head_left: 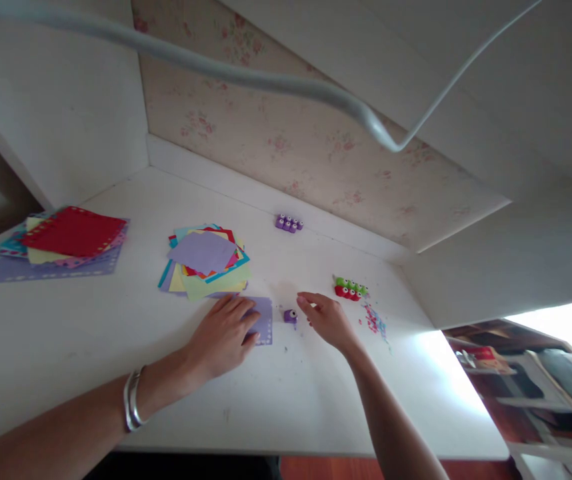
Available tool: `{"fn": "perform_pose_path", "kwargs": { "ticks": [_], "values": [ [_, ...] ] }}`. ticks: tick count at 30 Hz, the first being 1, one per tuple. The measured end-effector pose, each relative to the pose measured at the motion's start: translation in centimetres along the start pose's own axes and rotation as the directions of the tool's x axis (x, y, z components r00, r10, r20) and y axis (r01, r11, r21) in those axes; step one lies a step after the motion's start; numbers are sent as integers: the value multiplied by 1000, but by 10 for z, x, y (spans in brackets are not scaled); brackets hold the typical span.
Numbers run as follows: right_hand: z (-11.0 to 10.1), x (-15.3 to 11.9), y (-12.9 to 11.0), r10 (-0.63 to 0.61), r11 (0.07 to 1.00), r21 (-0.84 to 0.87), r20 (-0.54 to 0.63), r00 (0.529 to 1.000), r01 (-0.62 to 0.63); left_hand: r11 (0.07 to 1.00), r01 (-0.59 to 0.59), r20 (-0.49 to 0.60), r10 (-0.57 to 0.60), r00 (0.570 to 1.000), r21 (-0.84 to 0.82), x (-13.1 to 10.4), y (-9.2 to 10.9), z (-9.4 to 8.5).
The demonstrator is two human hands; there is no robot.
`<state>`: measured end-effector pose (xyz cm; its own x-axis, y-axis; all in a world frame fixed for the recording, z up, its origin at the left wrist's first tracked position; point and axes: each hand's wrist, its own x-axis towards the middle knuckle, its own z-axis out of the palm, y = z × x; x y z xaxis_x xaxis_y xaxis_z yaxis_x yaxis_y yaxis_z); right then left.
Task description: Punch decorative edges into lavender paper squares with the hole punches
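My left hand lies on a purple sheet of paper, fingers spread over it. Small punched holes run along the sheet's right and lower edges. Just right of the sheet, a purple craft punch stands on the table, apart from both hands. My right hand hovers right of that punch, its fingers loosely bent and apart, with nothing visible in them. Beyond my left hand is a pile of coloured paper, a purple sheet on top.
Punched sheets, a red one uppermost, are stacked far left. Several purple punches stand near the back wall. Green and red punches sit at right beside scattered paper bits. A white cable hangs across the top.
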<state>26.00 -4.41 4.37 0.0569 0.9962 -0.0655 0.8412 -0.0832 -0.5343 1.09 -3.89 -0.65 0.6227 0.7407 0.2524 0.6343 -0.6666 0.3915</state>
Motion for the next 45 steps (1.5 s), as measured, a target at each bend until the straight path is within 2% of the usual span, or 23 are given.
{"fn": "perform_pose_path", "kwargs": {
  "ticks": [4, 7, 10, 13, 15, 17, 19, 20, 21, 23, 27, 32, 39, 45],
  "values": [
    [4, -7, -7, -108, 986, -121, 45, 993, 113, 1000, 15, -1, -15, 1000, 7, 0, -1, 2],
    [-3, -7, -5, -93, 989, -111, 80, 992, 101, 1000, 5, 10, -5, 1000, 9, 1, -2, 3],
    [-15, -4, 2, -39, 999, -15, 121, 992, 41, 1000, -9, 16, 9, 1000, 21, 2, -3, 4],
    [-27, 3, 18, 6, 984, 178, 136, 991, -31, 999, -9, 12, 9, 1000, 32, 2, -4, 5],
    [-37, 11, 34, 32, 956, 287, 90, 995, -57, 999, -9, 13, 9, 1000, 32, 2, -4, 5],
    [-50, 23, 53, 75, 946, 318, -28, 997, -62, 999, -9, 11, 9, 1000, 30, 2, -4, 5],
    [-66, 38, 76, 141, 965, 246, -180, 973, -94, 999, -10, 8, 9, 1000, 31, 3, -4, 5],
    [-75, 47, 88, 171, 980, 146, -247, 954, -137, 999, -10, 5, 10, 1000, 33, 3, -4, 5],
    [-84, 56, 100, 193, 980, 12, -294, 936, -198, 999, -11, 3, 11, 1000, 37, 3, -4, 5],
    [-102, 73, 124, 222, 961, -76, -361, 906, -266, 999, -18, -6, 18, 1000, 44, 3, -4, 5],
    [-124, 92, 165, 264, 903, -205, -430, 863, -378, 998, -40, -26, 41, 999, 54, 3, -6, 6],
    [-125, 97, 193, 291, 836, -328, -417, 861, -441, 997, -47, -29, 49, 998, 53, 3, -8, 7],
    [-115, 104, 196, 312, 798, -422, -324, 893, -431, 999, -36, -22, 37, 999, 41, 4, -7, 7],
    [-112, 120, 163, 240, 813, -454, -308, 921, -363, 999, -34, -22, 35, 999, 38, 3, -6, 6]
  ]
}}
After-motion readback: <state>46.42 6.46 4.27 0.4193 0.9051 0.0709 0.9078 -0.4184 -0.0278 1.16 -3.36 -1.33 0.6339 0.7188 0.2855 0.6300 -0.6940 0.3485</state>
